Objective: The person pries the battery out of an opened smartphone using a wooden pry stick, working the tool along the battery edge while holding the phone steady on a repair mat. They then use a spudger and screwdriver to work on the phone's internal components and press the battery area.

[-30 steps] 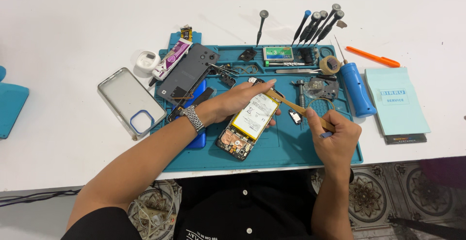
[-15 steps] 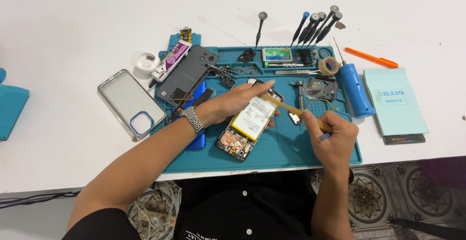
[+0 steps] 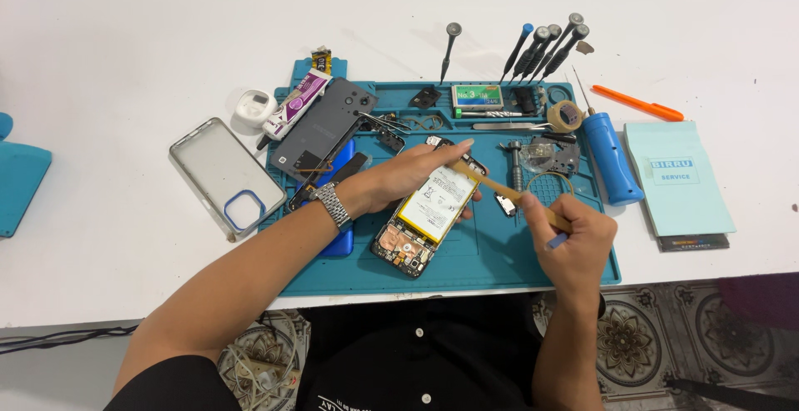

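At nine o'clock a clear phone case (image 3: pixel 223 174), then left hand (image 3: pixel 398 180) laid flat, fingers pressed on the opened phone (image 3: pixel 429 211) mid-mat to steady it, and at four o'clock right hand (image 3: pixel 570 236) pinching a wooden-handled brush (image 3: pixel 499 187) angled onto its battery.

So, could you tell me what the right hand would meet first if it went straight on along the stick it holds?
Probably the opened phone under the left hand; the right hand aims its stick there.
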{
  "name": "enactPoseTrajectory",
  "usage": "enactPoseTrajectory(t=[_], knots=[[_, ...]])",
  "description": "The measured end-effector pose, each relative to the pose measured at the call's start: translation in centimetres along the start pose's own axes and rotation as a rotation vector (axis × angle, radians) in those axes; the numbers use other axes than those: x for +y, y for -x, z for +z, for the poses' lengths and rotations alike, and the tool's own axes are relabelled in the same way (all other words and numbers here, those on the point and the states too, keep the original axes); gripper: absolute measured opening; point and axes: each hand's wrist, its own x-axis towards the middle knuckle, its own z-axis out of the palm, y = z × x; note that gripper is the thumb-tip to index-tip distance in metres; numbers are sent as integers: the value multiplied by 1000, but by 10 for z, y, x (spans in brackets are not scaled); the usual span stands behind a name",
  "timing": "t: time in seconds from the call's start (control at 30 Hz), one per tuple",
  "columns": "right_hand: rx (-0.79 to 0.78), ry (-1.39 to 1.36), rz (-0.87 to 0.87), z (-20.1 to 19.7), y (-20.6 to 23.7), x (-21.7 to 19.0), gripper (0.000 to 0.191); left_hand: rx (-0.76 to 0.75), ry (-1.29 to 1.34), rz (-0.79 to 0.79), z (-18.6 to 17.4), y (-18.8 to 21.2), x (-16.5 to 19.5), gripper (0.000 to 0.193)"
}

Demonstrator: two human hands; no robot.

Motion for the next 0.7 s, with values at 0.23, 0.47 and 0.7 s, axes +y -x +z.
enactPoseTrajectory(t=[0.23,0.47,0.7], knots=[[78,2,54,2,-1,2,50,1,-21,3,-1,0,-1,67],[58,-24,46,1,0,2,50,-19,33,7,-3,-2,-2,70],[9,-12,36,1,0,1,47,-44,77,74,-3,1,1,66]])
